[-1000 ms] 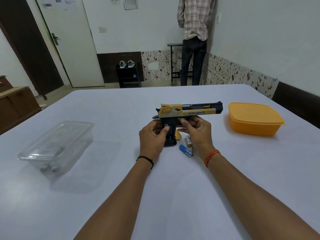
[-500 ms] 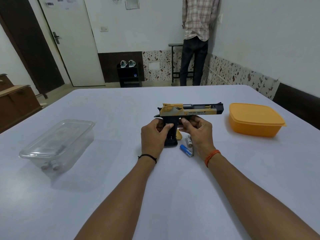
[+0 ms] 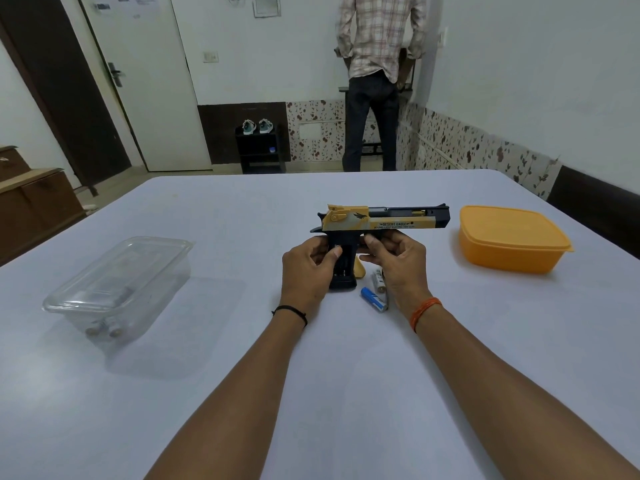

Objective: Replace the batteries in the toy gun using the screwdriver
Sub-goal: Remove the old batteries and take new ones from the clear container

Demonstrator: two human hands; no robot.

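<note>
The black and yellow toy gun stands on its grip at the middle of the table, barrel pointing right. My left hand grips the left side of the black grip, thumb on its open battery bay. My right hand holds the gun around the trigger area from the right. A small yellow cover piece lies just right of the grip. Two batteries lie under my right hand: a white one and a blue one. No screwdriver is visible on the table.
A clear plastic container with a lid sits at the left, with two batteries at its near end. An orange lidded box sits at the right. A person stands at the far wall beyond the white table.
The gun and both hands stay almost where they were. My left thumb has shifted slightly on the grip.
</note>
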